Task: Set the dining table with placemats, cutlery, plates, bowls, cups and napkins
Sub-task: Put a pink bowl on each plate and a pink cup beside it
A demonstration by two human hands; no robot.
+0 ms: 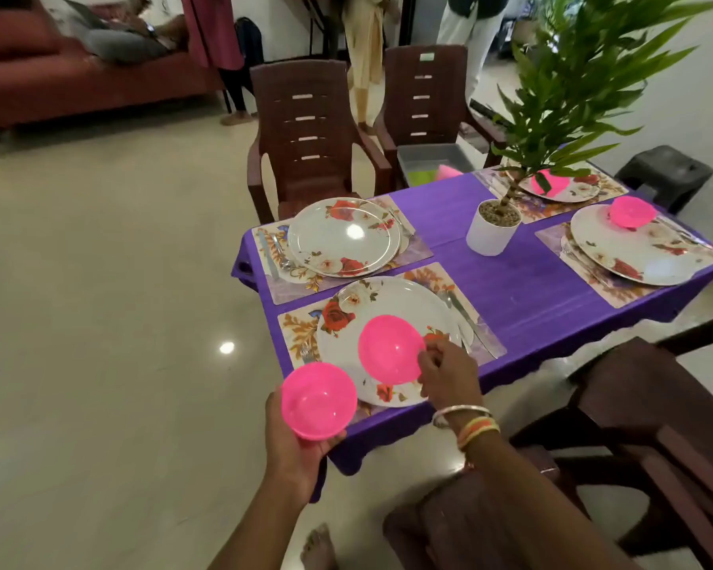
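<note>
**Pink bowl over near plate, 2nd one held off the table edge**

R hand pinches the rim of a pink bowl at the bowl's 3 o'clock, thumb and fingertips curled on the edge. The bowl is tilted, mouth toward the camera, over the near plate; can't tell if it touches the plate. L hand cups the second pink bowl from below, fingers wrapped round its base. It sits at approx 8 o'clock of the near plate, past the table corner, over the floor.

The near plate lies on a floral placemat whose front edge runs close to the table edge. Fork at the plate's 9 o'clock, knife at 3, both on the mat.

At 12 o'clock, a bare plate w/ cutlery on its own mat, right by the 9 o'clock table edge. At 2 o'clock, a white plant pot on open purple cloth. Beyond it, two more plates, each w/ a pink bowl: right one, far one.

Two brown chairs stand at the far side, one w/ a grey bin on its seat. A dark chair crowds 4 o'clock. Wide open floor from 7 to 11 o'clock.
</note>
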